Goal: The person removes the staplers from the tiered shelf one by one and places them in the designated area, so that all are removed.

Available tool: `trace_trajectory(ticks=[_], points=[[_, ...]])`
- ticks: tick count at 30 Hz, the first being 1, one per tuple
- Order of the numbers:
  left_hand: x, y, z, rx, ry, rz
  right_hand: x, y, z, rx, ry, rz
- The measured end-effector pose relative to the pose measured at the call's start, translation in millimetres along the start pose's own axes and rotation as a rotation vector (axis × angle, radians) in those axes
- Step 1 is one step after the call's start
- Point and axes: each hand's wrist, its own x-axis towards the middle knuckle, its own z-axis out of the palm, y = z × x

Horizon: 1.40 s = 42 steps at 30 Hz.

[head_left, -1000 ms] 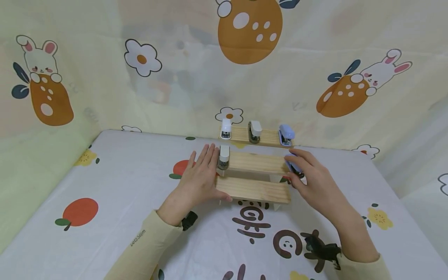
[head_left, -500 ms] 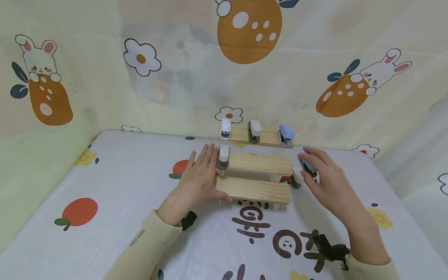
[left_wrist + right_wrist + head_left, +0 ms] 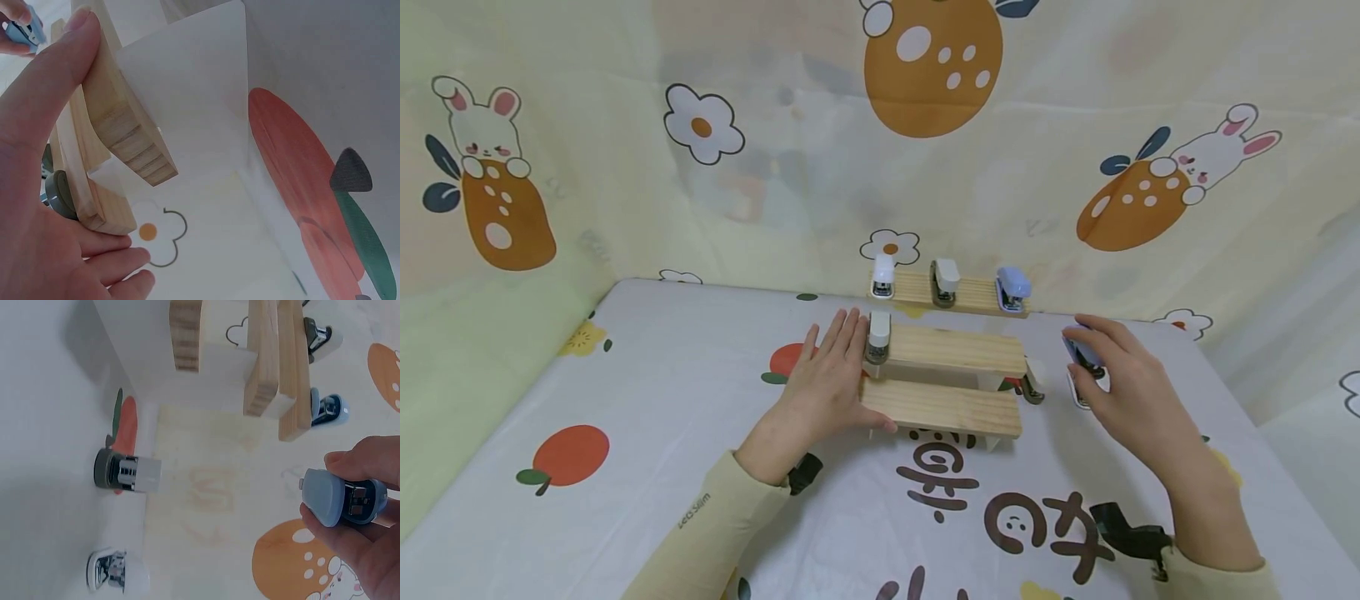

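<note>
A small blue mini stapler (image 3: 1084, 354) is pinched between the thumb and fingers of my right hand (image 3: 1131, 396), off the right end of the stepped wooden rack (image 3: 955, 347). In the right wrist view this stapler (image 3: 325, 495) hangs apart from the wood. My left hand (image 3: 827, 387) lies with straight fingers along the rack's left end, its thumb at the front of the lowest board (image 3: 943, 406). On the middle board's left end, beside those fingertips, stands a grey-and-white stapler (image 3: 878, 336). The top board carries a white stapler (image 3: 883, 275), a grey-and-white one (image 3: 945, 282) and a blue one (image 3: 1013, 287).
Right of the rack, another grey-and-white stapler (image 3: 1033, 385) stands on the patterned tablecloth (image 3: 685, 500). A white stapler (image 3: 115, 572) stands near it, mostly hidden behind my right hand in the head view. A printed cloth wall (image 3: 805, 183) rises behind the rack.
My right hand has moved right, away from the middle board's right end, carrying the blue stapler. The two staplers standing on the cloth have come into sight. My left hand has stayed put.
</note>
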Motion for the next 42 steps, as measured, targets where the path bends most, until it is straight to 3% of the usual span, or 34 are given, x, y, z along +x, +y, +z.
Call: trace_trajectory(ticks=[18,31,42], points=[[-0.1,1.9,1.5,0.008,0.017,0.010,-12.6,28,-6,0.017,0.040,0.063],[0.2,1.1,0.3,-0.012,0.005,0.006,-17.0,52,-3,0.033,-0.049,0.208],[0.1,-0.5,0.5,-0.010,0.006,0.007,-21.9,73,2,0.031,-0.083,0.276]])
